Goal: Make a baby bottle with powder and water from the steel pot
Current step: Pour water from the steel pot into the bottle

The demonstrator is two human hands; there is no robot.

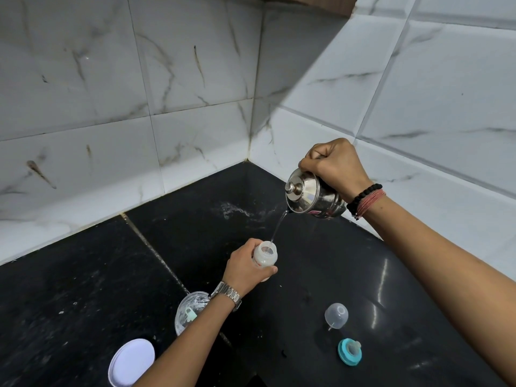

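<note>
My right hand (336,164) grips the handle of the lidded steel pot (310,198), tilted leftward over the black counter. A thin stream of water (277,230) falls from its spout into the open mouth of the baby bottle (265,256). My left hand (245,268) is wrapped around that translucent white bottle and holds it upright just above the counter. The powder container (190,310), clear with a pale green scoop inside, stands open behind my left forearm, partly hidden by it.
The container's white lid (131,361) lies at the front left. A clear bottle cap (336,315) and the teal collar with its teat (350,351) rest on the black counter (97,275) at the right. Tiled walls meet in a corner behind. White specks dot the counter.
</note>
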